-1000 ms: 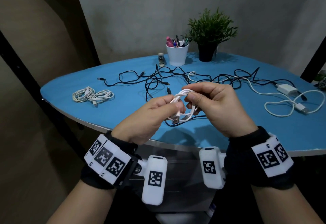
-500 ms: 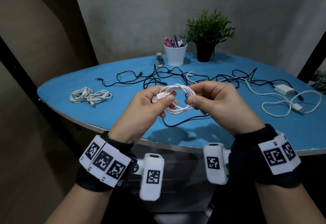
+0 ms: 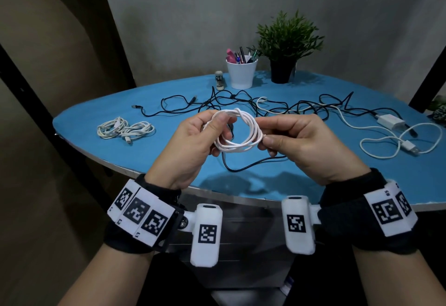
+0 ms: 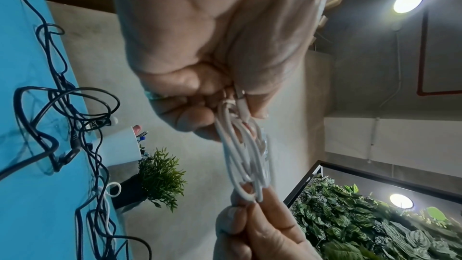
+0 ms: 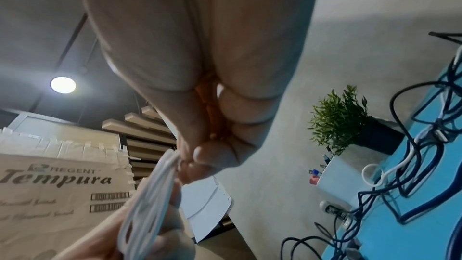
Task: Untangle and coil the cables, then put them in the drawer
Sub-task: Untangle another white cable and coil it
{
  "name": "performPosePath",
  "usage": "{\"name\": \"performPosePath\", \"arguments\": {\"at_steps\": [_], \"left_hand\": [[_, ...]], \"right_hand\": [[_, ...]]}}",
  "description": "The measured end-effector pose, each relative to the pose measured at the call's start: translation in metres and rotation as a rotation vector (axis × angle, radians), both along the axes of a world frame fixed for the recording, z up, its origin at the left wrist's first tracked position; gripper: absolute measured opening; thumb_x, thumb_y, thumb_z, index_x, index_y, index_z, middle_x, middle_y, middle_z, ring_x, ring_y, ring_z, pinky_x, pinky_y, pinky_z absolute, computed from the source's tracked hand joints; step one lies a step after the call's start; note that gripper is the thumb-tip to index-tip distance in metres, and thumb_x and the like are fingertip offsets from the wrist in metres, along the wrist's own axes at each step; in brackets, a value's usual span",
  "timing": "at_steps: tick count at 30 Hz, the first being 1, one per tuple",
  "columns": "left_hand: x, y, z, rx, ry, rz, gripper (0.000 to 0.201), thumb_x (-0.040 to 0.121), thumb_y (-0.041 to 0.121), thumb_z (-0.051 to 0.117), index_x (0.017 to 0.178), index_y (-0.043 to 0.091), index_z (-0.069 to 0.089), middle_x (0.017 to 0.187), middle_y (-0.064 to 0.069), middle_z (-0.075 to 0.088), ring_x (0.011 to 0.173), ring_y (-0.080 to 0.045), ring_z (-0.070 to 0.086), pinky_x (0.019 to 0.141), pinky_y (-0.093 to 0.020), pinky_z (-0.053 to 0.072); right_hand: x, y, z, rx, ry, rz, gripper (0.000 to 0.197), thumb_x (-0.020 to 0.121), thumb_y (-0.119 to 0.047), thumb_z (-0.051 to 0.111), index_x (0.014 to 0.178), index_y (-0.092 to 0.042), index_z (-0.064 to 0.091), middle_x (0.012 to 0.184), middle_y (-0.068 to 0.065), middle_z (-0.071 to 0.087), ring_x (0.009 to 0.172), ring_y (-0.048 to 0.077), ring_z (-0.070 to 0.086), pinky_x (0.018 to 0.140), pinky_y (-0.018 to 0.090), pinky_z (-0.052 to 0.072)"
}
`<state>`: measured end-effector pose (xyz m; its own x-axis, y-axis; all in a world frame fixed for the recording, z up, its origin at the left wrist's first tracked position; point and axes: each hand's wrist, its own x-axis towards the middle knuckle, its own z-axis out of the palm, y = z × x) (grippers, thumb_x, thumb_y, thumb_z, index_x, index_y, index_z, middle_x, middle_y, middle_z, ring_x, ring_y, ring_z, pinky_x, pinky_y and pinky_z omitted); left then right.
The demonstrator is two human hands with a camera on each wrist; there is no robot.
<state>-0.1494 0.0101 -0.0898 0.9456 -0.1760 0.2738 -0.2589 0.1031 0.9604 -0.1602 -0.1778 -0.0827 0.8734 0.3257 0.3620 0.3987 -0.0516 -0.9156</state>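
Hands hold a white coil (image 3: pixel 237 134) above the near edge of the table (image 3: pixel 79 122), one on each side of the loop. The left hand (image 3: pixel 190 146) pinches the coil's upper left part between thumb and curled fingers; in the left wrist view a plug end (image 4: pixel 241 104) sits under the thumb where the strands cross. The right hand (image 3: pixel 301 146) pinches the coil's right side between thumb and forefinger, the other fingers curled beneath. In the right wrist view the strands (image 5: pixel 150 195) run down from the right fingertips (image 5: pixel 212 155) to the left hand below, blurred.

On the table, black cables (image 3: pixel 217 103) lie tangled across the middle, with one black loop (image 3: pixel 248 163) reaching toward the near edge under the hands. A second white cable (image 3: pixel 395 144) with a charger block (image 3: pixel 391 121) lies loose at the right, partly threaded through the black tangle. Two coiled white cables (image 3: pixel 125 130) lie side by side at the left, touching. At the far edge stand a white cup (image 3: pixel 241 71) of pens, a potted plant (image 3: pixel 287 42) just right of it, and a small stapler (image 3: pixel 219 80) just left of it.

No view shows the drawer plainly.
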Motion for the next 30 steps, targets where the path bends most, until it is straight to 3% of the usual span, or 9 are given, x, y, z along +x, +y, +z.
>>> {"name": "performPosePath", "arguments": {"at_steps": [4,9,15,19,22,25,27,30], "left_hand": [[0.000,0.004,0.003,0.060,-0.020,0.015,0.034,0.082,0.041,0.050,0.089,0.012,0.067,0.057,0.005,0.054,0.051,-0.007,0.043,0.047,-0.019,0.033],[-0.003,0.006,0.004,0.206,-0.111,0.099,0.022,0.092,0.026,0.053,0.085,0.014,0.069,0.055,0.007,0.050,0.049,-0.006,0.040,0.045,-0.016,0.031],[0.000,0.001,0.002,0.553,-0.434,0.354,0.014,0.092,0.026,0.058,0.082,0.022,0.067,0.052,0.022,0.051,0.051,0.002,0.046,0.051,-0.008,0.029],[0.006,-0.004,-0.006,0.665,-0.599,0.485,0.021,0.093,0.027,0.056,0.086,0.011,0.067,0.055,0.021,0.043,0.059,0.008,0.046,0.056,-0.005,0.028],[0.009,-0.005,-0.010,0.694,-0.620,0.550,0.026,0.093,0.031,0.051,0.087,0.011,0.065,0.064,0.016,0.045,0.062,-0.004,0.043,0.057,-0.016,0.032],[0.010,-0.004,-0.010,0.713,-0.622,0.573,0.029,0.094,0.032,0.048,0.086,0.008,0.062,0.066,0.010,0.047,0.065,-0.015,0.047,0.059,-0.029,0.036],[0.011,-0.004,-0.009,0.695,-0.598,0.569,0.027,0.095,0.030,0.050,0.085,0.008,0.060,0.062,0.012,0.044,0.063,-0.014,0.044,0.057,-0.027,0.032],[0.010,-0.007,-0.009,0.647,-0.547,0.543,0.021,0.096,0.026,0.050,0.084,0.011,0.056,0.060,0.015,0.042,0.060,-0.003,0.043,0.055,-0.015,0.029]], "right_hand": [[0.002,0.003,-0.003,-0.051,-0.023,-0.110,0.040,0.085,0.014,0.054,0.091,-0.022,0.070,0.075,-0.005,0.071,0.069,0.008,0.058,0.060,0.018,0.047],[0.010,-0.003,-0.003,-0.056,-0.022,-0.240,0.041,0.085,0.012,0.053,0.085,-0.024,0.071,0.076,-0.006,0.072,0.073,0.004,0.063,0.062,0.016,0.047],[0.010,0.002,-0.005,-0.156,0.035,-0.259,0.038,0.088,0.009,0.050,0.091,-0.024,0.070,0.079,-0.004,0.068,0.063,-0.005,0.058,0.058,0.009,0.042],[0.009,0.005,-0.008,-0.206,0.137,-0.223,0.024,0.091,-0.004,0.053,0.099,-0.020,0.069,0.077,0.000,0.069,0.060,0.003,0.061,0.057,0.014,0.045],[0.007,0.006,-0.008,-0.112,0.216,-0.177,0.020,0.090,0.002,0.053,0.099,-0.008,0.069,0.075,0.008,0.069,0.062,0.014,0.066,0.056,0.023,0.051],[0.005,0.007,-0.005,0.087,0.293,-0.106,0.017,0.087,0.010,0.054,0.096,0.001,0.066,0.074,0.014,0.069,0.062,0.019,0.069,0.059,0.025,0.058],[0.005,0.009,-0.004,0.180,0.311,-0.086,0.015,0.084,0.011,0.058,0.093,0.002,0.066,0.072,0.016,0.069,0.062,0.020,0.069,0.062,0.026,0.059],[0.005,0.013,-0.005,0.276,0.328,-0.082,0.013,0.079,0.009,0.062,0.090,0.004,0.066,0.069,0.016,0.070,0.060,0.019,0.068,0.060,0.023,0.058]]}}
